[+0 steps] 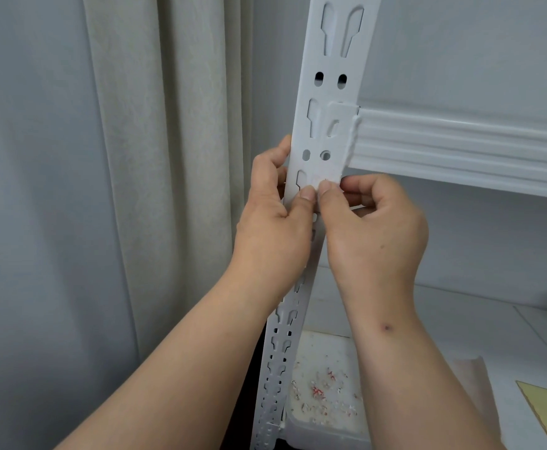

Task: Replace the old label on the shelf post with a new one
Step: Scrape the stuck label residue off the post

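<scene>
Presently a label [319, 183] is pinched against the shelf post [322, 141] by both thumbs, left hand [275, 219] and right hand [376, 222]; if crookedly pressed, wrinkles could be trapped.

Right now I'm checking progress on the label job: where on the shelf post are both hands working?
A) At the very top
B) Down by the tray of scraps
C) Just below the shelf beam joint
C: the left hand and right hand meet thumb to thumb on the shelf post just under the shelf beam.
</scene>
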A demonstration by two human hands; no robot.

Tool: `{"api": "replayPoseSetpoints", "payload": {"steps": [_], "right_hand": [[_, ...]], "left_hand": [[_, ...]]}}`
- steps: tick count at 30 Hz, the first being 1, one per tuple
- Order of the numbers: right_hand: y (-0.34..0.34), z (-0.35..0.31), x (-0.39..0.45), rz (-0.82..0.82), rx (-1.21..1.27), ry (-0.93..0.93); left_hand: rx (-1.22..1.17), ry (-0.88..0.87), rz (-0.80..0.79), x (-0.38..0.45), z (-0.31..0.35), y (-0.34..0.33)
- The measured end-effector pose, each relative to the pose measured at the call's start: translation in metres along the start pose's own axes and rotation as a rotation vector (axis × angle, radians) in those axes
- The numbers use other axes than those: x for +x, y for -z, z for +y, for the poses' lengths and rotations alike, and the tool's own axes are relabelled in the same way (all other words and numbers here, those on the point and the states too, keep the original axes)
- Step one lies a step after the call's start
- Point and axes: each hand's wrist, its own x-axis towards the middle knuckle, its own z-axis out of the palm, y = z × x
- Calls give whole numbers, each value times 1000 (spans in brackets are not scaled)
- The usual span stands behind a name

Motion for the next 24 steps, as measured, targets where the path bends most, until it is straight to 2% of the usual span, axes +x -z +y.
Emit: {"api": "replayPoseSetpoints", "payload": {"steps": [24], "right_hand": [[2, 5, -1, 54, -127, 237]], "left_hand": [[-25, -17, 22, 0, -3, -3]]}}
